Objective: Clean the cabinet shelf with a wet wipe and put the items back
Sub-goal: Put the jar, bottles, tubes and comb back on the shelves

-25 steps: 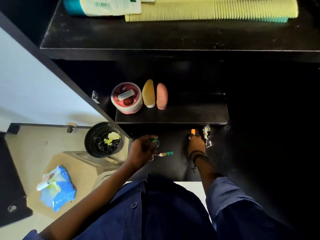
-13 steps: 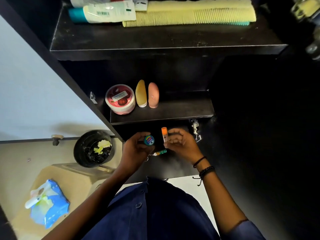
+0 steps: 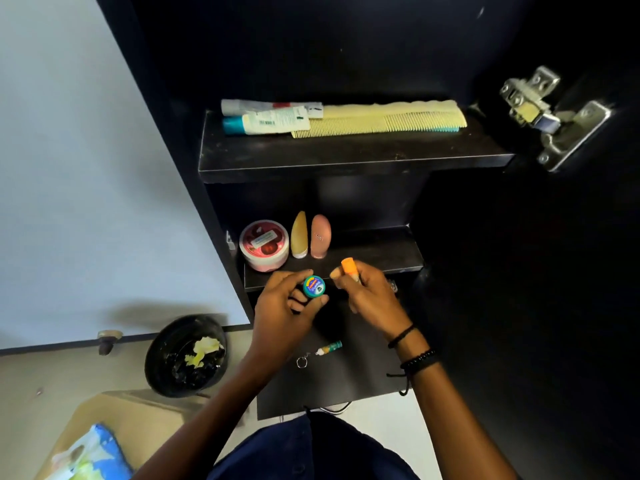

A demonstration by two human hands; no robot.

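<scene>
Person seen from above: dark navy garment [image 3: 311,452] with buttons over the torso, forearms bare. Right wrist carries a thin black band [image 3: 401,336] and a black beaded bracelet [image 3: 417,360] with trailing cord.

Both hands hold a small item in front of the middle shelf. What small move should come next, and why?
Probably set the small round tin from the left hand onto the middle shelf, right of the pink bottle. That part lies bare, and the right hand holds an orange-capped stick to follow.
</scene>
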